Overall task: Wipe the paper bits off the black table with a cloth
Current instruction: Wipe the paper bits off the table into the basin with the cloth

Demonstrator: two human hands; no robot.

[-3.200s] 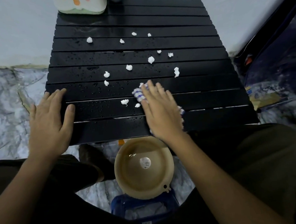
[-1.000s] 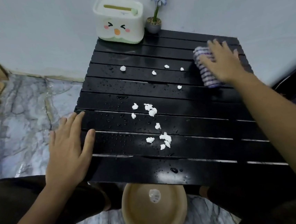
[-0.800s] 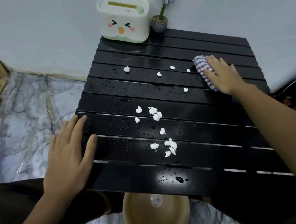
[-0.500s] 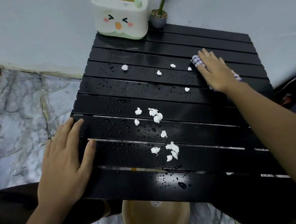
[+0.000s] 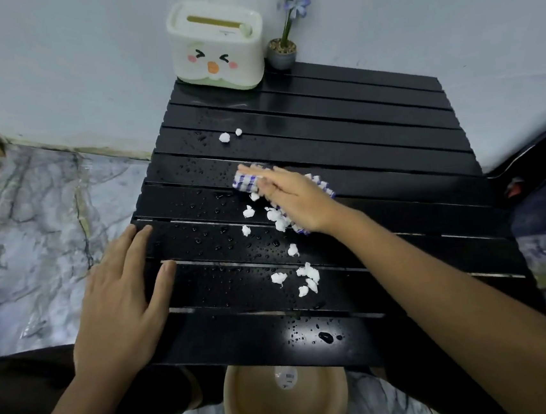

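The black slatted table (image 5: 373, 123) is wet with water drops. My right hand (image 5: 294, 194) lies flat, fingers straight, pressing a blue-and-white checked cloth (image 5: 246, 181) onto the table's middle. Several white paper bits (image 5: 277, 216) are bunched against the cloth's near edge. Another cluster of paper bits (image 5: 308, 275) lies closer to me, and two paper bits (image 5: 225, 137) sit farther back on the left. My left hand (image 5: 122, 288) rests flat on the table's near left corner.
A tan bowl (image 5: 250, 406) sits on the floor under the table's near edge. A white tissue box with a face (image 5: 216, 45) and a small potted flower (image 5: 283, 52) stand at the table's far edge by the wall. Marble floor lies to the left.
My right hand has swept the cloth from the far right of the table leftward and toward me to the middle, pushing several bits together. The left hand has stayed in place.
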